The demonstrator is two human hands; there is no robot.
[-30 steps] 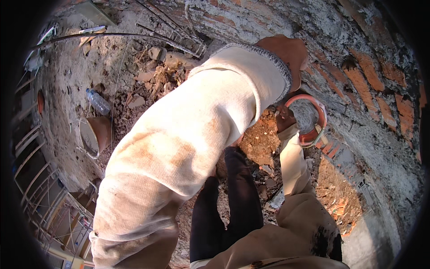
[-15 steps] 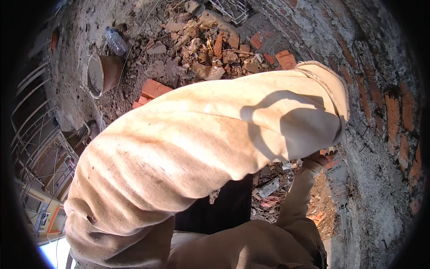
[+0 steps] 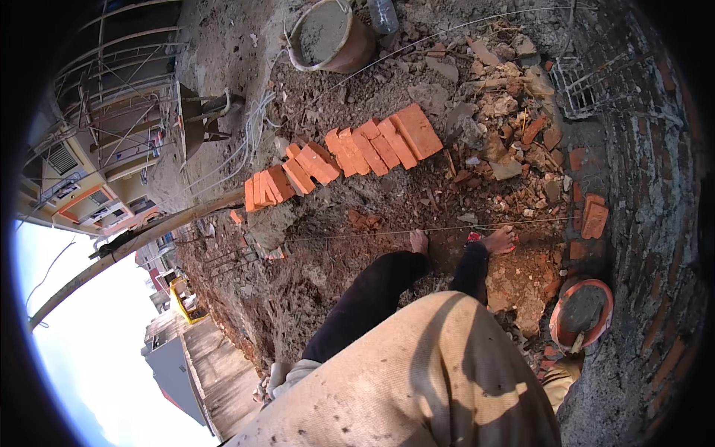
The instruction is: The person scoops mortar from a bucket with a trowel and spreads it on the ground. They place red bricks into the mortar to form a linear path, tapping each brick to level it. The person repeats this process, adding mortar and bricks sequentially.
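Note:
A large beige sleeve [image 3: 417,365] fills the lower middle, and no left hand shows from it. At the lower right another piece of beige sleeve [image 3: 562,381] ends beside an orange-rimmed bucket [image 3: 555,324] of grey mortar. A pale handle [image 3: 578,342] leans over that bucket's near rim. My right hand is hidden or too dark there to make out, so its hold on the handle is unclear. Above the bucket, a single orange brick [image 3: 594,216] lies at the foot of the rough wall [image 3: 640,246]. My bare feet [image 3: 499,240] stand on the soil.
A leaning row of orange bricks [image 3: 357,149] lies on the dirt. Behind it stand a mortar-filled bucket [image 3: 357,48] and a plastic bottle [image 3: 383,15]. Taut string [image 3: 417,232] crosses near my feet. Broken rubble [image 3: 514,141] and a wire frame [image 3: 577,88] lie by the wall.
My view has swung, bringing the brick row, my feet and the orange-rimmed bucket into sight. The left sleeve no longer stretches across to the wall. My right hand, visible before, is no longer distinct.

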